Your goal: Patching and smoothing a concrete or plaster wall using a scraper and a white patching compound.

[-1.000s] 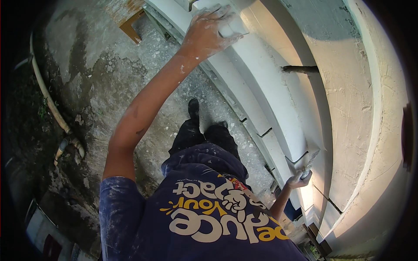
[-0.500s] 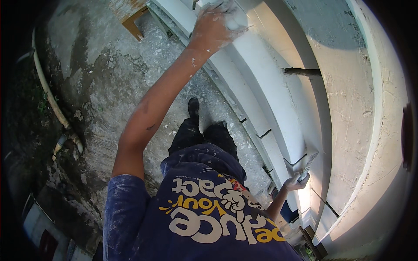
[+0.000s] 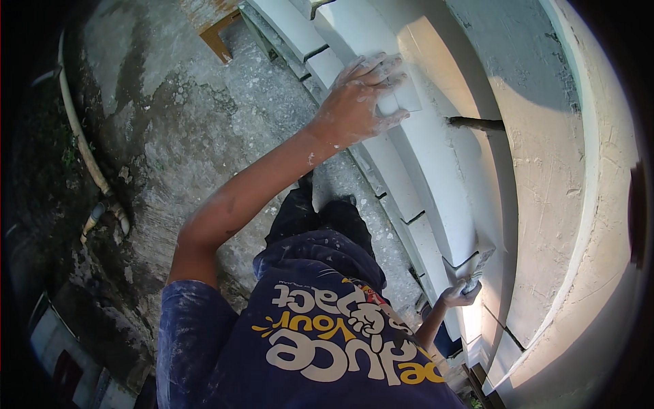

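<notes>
- A pale pipe (image 3: 82, 146) runs down the far left, next to dark plants
- The grey concrete ground (image 3: 177, 136) lies far below, rough and stained
- A brown wooden piece (image 3: 219, 37) sits at the top, near the white ledges
- The person wears a dark blue shirt (image 3: 306, 341) with paint dots on it
- The left hand (image 3: 361, 102) reaches up, fingers spread and curled over a small white block (image 3: 402, 101), pressing it flat on the white curved wall (image 3: 436, 163)
- The right hand (image 3: 458, 294) is low down, closed around the handle of a flat scraper (image 3: 470, 264) whose blade touches the wall
- A dark rod (image 3: 477, 123) sticks out of the wall, just right of the block
</notes>
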`<state>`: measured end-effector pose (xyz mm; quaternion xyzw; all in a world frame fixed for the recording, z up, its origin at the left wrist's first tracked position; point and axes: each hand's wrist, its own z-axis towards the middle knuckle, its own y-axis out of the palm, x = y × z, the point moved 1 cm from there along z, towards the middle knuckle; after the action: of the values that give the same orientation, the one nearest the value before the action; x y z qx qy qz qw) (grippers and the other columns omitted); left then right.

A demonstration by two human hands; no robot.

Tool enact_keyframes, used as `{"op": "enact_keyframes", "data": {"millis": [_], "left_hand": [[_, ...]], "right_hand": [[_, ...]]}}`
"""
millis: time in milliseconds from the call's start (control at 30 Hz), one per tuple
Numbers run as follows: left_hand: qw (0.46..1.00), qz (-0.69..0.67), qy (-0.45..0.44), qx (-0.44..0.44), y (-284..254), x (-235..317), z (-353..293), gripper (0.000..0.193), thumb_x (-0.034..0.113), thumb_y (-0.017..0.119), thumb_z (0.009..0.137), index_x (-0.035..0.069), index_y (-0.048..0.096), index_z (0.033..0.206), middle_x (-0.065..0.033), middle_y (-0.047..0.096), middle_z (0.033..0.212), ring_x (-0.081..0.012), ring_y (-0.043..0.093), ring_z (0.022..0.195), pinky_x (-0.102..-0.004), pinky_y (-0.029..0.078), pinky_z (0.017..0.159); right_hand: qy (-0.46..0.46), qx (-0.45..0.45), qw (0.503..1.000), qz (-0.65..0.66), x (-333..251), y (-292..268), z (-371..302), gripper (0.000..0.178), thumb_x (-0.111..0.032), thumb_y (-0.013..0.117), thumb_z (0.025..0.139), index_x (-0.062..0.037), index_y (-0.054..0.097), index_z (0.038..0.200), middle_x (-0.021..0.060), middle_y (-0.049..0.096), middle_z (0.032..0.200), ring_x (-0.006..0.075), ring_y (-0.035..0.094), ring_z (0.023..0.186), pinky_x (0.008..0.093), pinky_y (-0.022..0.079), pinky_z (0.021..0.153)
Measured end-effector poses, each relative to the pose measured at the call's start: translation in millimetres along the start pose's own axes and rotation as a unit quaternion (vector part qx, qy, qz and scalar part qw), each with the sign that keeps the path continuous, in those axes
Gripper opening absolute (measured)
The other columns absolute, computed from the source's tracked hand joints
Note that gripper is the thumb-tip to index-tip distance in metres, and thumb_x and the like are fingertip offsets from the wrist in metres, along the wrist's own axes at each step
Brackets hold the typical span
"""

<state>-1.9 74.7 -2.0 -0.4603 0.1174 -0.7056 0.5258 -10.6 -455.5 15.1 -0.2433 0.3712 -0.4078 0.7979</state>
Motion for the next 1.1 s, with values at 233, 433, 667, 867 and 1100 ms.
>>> {"op": "enact_keyframes", "data": {"millis": [233, 433, 667, 867, 1100], "left_hand": [[0.981, 0.149, -0.124, -0.01, -22, -57, 55, 0.056, 0.054, 0.075, 0.085, 0.016, 0.073, 0.125, -0.0035, 0.06, 0.144, -0.0231, 0.047, 0.141, -0.0445, 0.032, 0.122], [0.999, 0.036, -0.003, 0.005, -11, -12, 15, 0.051, 0.048, 0.078, 0.085, 0.014, 0.075, 0.122, -0.0048, 0.067, 0.136, -0.0245, 0.052, 0.137, -0.0425, 0.038, 0.116], [0.99, 0.114, -0.071, 0.04, 14, 38, 8, 0.055, 0.049, 0.078, 0.084, 0.009, 0.074, 0.121, -0.0088, 0.067, 0.135, -0.0295, 0.051, 0.136, -0.0447, 0.034, 0.117], [0.986, 0.113, -0.119, 0.029, -7, -4, 23, 0.05, 0.045, 0.081, 0.082, 0.012, 0.075, 0.12, -0.0023, 0.063, 0.142, -0.0268, 0.048, 0.138, -0.0471, 0.036, 0.115], [0.998, 0.031, -0.058, 0.001, 23, 82, -23, 0.048, 0.048, 0.075, 0.084, 0.015, 0.076, 0.119, -0.0043, 0.064, 0.139, -0.0256, 0.051, 0.134, -0.0473, 0.033, 0.118]], "right_hand": [[0.01, -0.012, 1.0, 0.007, 1, 1, 3, 0.057, -0.055, 0.064, 0.09, 0.0022, 0.059, 0.085, 0.0077, 0.054, 0.07, 0.0207, 0.051, 0.06, 0.0352, 0.04, 0.055], [0.02, -0.018, 1.0, -0.016, 8, -5, -3, 0.06, -0.058, 0.063, 0.091, 0.002, 0.061, 0.088, 0.0079, 0.057, 0.071, 0.0207, 0.054, 0.061, 0.0357, 0.043, 0.056], [0.016, -0.027, 0.999, 0.011, 10, -3, -3, 0.059, -0.057, 0.063, 0.092, 0.0019, 0.06, 0.087, 0.0067, 0.054, 0.071, 0.0196, 0.052, 0.062, 0.0346, 0.042, 0.056], [0.013, -0.023, 1.0, 0.014, 22, -9, -5, 0.05, -0.045, 0.067, 0.089, 0.0042, 0.06, 0.091, 0.0078, 0.055, 0.073, 0.0199, 0.053, 0.067, 0.0341, 0.043, 0.061], [0.021, -0.046, 0.996, 0.075, 12, -5, -3, 0.045, -0.041, 0.065, 0.087, 0.0025, 0.055, 0.085, 0.0052, 0.05, 0.069, 0.0171, 0.047, 0.063, 0.0313, 0.038, 0.056]]}}
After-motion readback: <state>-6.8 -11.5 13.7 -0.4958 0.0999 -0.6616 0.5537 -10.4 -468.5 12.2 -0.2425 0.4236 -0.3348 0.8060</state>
